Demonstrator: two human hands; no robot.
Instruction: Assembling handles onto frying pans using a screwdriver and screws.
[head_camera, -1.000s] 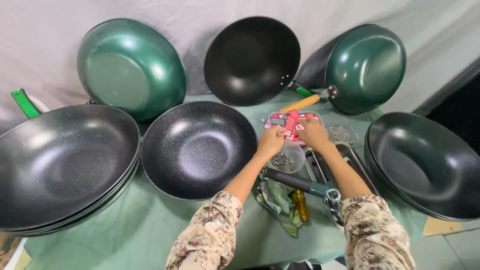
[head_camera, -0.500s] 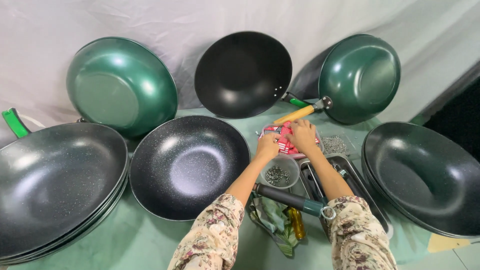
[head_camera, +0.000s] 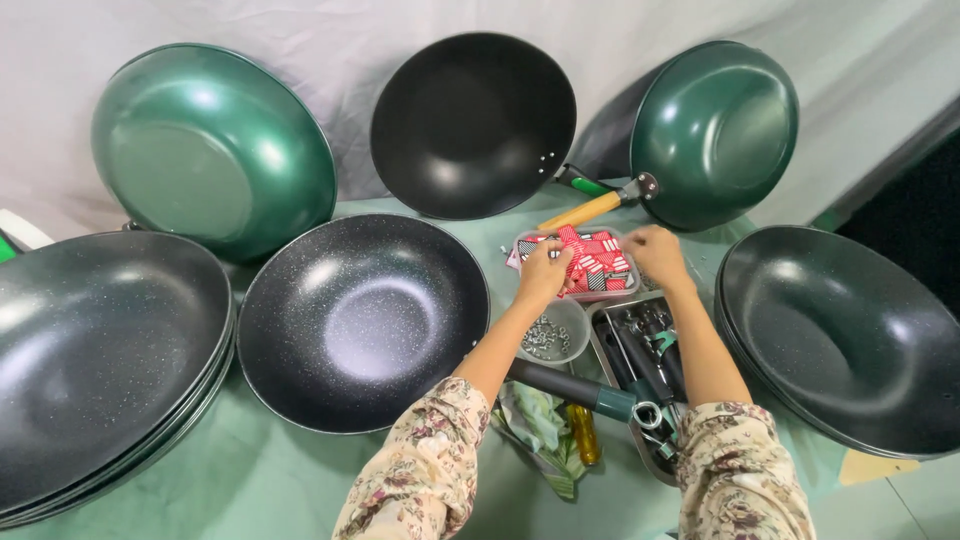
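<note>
A small clear plastic tray (head_camera: 583, 292) filled with several red and white packets sits on the green cloth, just behind a small clear bowl of screws (head_camera: 548, 338). My left hand (head_camera: 543, 274) grips the tray's left rim, fingers curled over the edge. On the tray's right end rests my right hand (head_camera: 657, 254), closed on that rim. Both forearms in floral sleeves reach in from the bottom of the view.
A metal tray of tools (head_camera: 640, 350) lies under my right forearm, with a dark handle (head_camera: 570, 385) and yellow screwdriver (head_camera: 582, 435) beside it. A speckled black wok (head_camera: 365, 320) lies left, stacked woks at far left (head_camera: 100, 350) and right (head_camera: 845, 340). Three woks lean on the back wall.
Both hands have stayed on the packet tray and brought it slightly lower, down behind the screw bowl. The head view has shifted a little to the left.
</note>
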